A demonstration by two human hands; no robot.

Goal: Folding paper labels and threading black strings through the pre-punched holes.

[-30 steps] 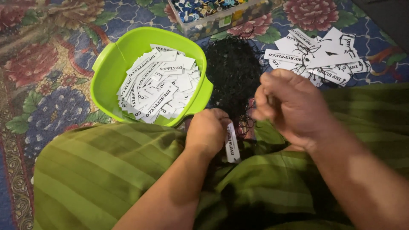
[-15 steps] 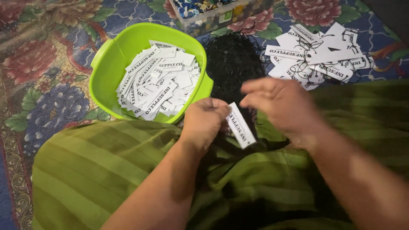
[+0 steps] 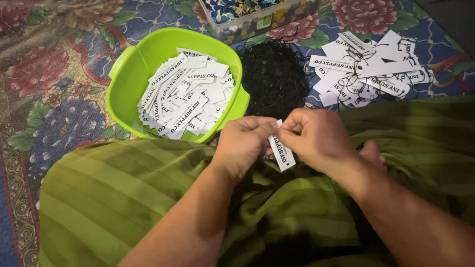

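My left hand (image 3: 245, 141) and my right hand (image 3: 316, 138) meet over my lap, both pinching the top end of one small white paper tag (image 3: 282, 153) that hangs down between them. Behind my hands lies a heap of thin black strings (image 3: 274, 79). A lime-green plastic basin (image 3: 131, 79) to the left holds several white tags (image 3: 183, 94) in a loose stack. Another spread of white tags (image 3: 368, 69), with black strings on them, lies on the carpet at the right.
I sit on a flowered carpet (image 3: 54, 74) with green striped cloth (image 3: 123, 198) over my legs. A clear plastic box (image 3: 257, 15) of small colourful items stands at the far edge, behind the basin and the strings.
My right hand came in from the right and joined my left on the tag. The tag swung from my left hand alone to being held by both.
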